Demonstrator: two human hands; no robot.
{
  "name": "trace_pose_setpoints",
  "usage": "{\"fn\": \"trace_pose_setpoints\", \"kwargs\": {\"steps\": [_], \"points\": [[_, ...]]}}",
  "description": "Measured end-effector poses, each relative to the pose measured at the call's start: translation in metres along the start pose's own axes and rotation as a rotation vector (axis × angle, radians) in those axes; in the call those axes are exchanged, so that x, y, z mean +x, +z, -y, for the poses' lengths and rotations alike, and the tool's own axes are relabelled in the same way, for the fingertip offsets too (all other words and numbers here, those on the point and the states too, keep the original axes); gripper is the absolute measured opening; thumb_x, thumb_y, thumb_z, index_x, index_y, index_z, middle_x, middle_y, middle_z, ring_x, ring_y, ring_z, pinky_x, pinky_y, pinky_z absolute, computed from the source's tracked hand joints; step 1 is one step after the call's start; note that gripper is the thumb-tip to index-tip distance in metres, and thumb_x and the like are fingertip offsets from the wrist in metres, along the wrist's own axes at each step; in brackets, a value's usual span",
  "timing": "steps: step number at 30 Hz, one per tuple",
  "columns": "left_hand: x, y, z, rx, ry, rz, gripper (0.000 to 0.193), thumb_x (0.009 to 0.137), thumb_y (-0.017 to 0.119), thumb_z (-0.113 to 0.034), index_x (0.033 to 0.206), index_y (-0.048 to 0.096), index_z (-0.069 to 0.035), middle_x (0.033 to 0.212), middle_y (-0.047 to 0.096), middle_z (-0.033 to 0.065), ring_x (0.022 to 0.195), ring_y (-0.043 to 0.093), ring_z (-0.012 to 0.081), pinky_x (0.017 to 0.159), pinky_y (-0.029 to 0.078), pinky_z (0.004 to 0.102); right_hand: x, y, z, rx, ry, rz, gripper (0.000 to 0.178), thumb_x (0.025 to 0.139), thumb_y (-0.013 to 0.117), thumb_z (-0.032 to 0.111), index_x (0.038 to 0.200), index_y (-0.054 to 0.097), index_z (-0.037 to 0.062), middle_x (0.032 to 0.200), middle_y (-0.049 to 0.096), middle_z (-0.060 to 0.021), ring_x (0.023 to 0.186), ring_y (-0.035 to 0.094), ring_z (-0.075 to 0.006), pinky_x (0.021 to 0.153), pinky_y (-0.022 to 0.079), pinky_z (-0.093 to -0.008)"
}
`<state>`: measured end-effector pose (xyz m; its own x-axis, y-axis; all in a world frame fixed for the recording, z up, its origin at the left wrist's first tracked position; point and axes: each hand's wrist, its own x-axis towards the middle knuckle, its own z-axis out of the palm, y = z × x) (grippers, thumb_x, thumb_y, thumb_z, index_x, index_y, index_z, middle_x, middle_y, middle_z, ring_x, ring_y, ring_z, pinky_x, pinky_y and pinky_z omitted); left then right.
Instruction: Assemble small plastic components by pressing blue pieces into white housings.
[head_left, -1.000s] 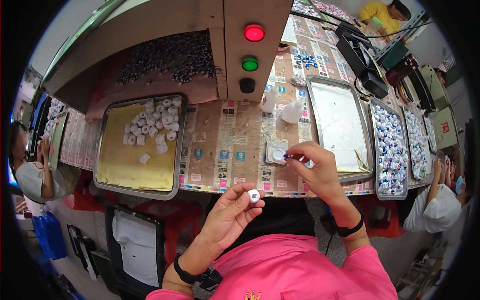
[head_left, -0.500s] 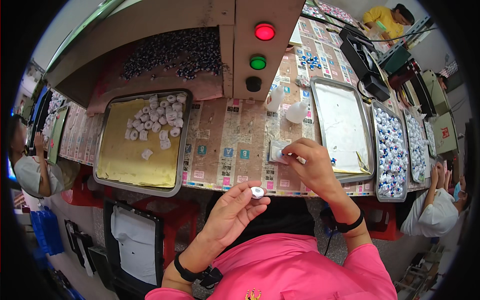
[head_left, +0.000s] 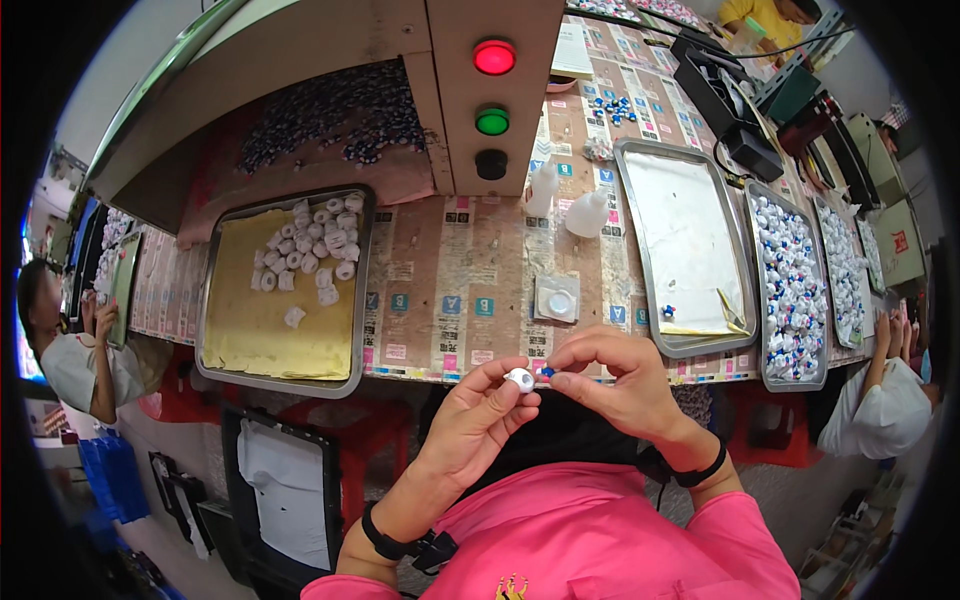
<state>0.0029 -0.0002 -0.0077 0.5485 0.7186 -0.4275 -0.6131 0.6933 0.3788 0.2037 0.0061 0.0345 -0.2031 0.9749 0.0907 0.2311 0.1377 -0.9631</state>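
In front of my body, my left hand (head_left: 480,412) pinches a small white rounded plastic part (head_left: 519,379) whose dark round opening faces right. My right hand (head_left: 622,385) is just right of it, thumb and index finger closed on a small blue piece (head_left: 547,372) held close to that opening. I cannot tell whether the two parts touch. Beyond my hands, on the table, lies a small square block with a pale round dish (head_left: 561,302). A steel tray (head_left: 365,290) at left holds several similar white parts (head_left: 318,236) on yellow paper.
A paper-lined steel tray (head_left: 690,240) at right has a small blue-and-white piece near its front corner. Beyond it stands a tray full of blue-and-white pieces (head_left: 790,290). Two white squeeze bottles (head_left: 587,213) stand behind the block. A machine housing with lamps (head_left: 492,122) overhangs the table. Other people sit at both sides.
My right hand has left the round dish and come down beside my left hand, now with a blue piece in its fingertips. The white part has turned so its opening faces right.
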Motion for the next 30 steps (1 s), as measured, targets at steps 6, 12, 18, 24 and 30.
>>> {"fn": "trace_pose_setpoints", "kwargs": {"steps": [6,12,18,24,30], "points": [[0.001,0.001,0.002,0.043,-0.012,0.001,0.03,0.089,0.06,-0.007,0.118,0.053,-0.003,0.097,0.063,0.0082,0.087,0.064,0.015,0.078,0.056,0.0268,-0.004,0.003,-0.001,-0.017,-0.041,0.015,0.017,0.078,0.07,0.002,0.095,0.068,0.0015,0.087,0.065,-0.0093,0.078,0.062,-0.0152,0.068,0.05,-0.0251],[0.001,0.0,0.005,0.071,-0.011,0.026,0.029,0.088,0.061,-0.008,0.116,0.055,-0.002,0.094,0.063,0.0086,0.085,0.064,0.015,0.077,0.056,0.0264,-0.007,0.004,-0.001,-0.022,-0.026,0.027,0.016,0.075,0.072,0.002,0.091,0.07,0.0037,0.085,0.066,-0.0088,0.076,0.063,-0.0166,0.066,0.05,-0.026],[-0.003,0.001,0.005,0.104,-0.002,0.045,0.027,0.086,0.062,-0.004,0.113,0.058,-0.001,0.095,0.064,0.0111,0.084,0.066,0.0175,0.074,0.057,0.028,-0.012,0.005,-0.003,0.05,-0.11,0.024,0.016,0.073,0.071,-0.003,0.087,0.07,0.0028,0.081,0.066,-0.0084,0.073,0.064,-0.0171,0.063,0.05,-0.0261],[-0.004,0.009,0.007,0.118,-0.016,0.056,0.027,0.085,0.063,-0.001,0.112,0.058,-0.001,0.096,0.064,0.0129,0.084,0.066,0.0193,0.074,0.058,0.0293,-0.016,0.0,-0.001,0.074,-0.083,0.021,0.013,0.072,0.071,-0.005,0.083,0.069,0.0017,0.079,0.066,-0.0081,0.073,0.064,-0.017,0.062,0.05,-0.0267],[-0.005,0.015,0.005,0.188,-0.003,0.047,0.026,0.085,0.063,-0.001,0.11,0.059,-0.002,0.096,0.065,0.013,0.084,0.066,0.0203,0.073,0.058,0.03,-0.02,-0.005,-0.001,0.151,-0.063,0.037,0.013,0.073,0.071,-0.004,0.083,0.069,0.0019,0.079,0.067,-0.0077,0.075,0.064,-0.0171,0.064,0.05,-0.0267]]}}
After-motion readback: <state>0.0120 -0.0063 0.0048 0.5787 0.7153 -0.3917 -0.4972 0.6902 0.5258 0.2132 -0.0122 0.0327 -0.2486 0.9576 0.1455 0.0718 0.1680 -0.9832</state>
